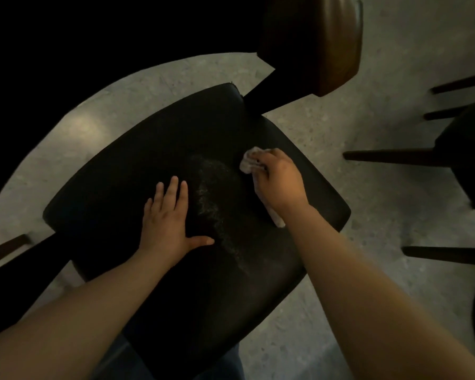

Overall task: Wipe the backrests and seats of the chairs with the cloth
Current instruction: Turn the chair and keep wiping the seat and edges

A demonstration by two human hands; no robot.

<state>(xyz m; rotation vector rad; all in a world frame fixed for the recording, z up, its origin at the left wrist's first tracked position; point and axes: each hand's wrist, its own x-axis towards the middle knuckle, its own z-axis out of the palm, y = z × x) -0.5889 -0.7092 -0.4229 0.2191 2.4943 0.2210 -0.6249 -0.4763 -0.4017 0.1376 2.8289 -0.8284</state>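
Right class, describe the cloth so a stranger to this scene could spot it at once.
Start at the black chair seat in the middle. On its right side the right hand grips the cloth. It is the only pale, crumpled thing; the left hand holds nothing.

Left hand (167, 220) is flat, palm down, fingers straight and a bit spread, thumb stuck out sideways. Right hand (279, 185) sits further forward, fingers curled round a small crumpled white cloth (247, 163). Both bare forearms are stretched out ahead.
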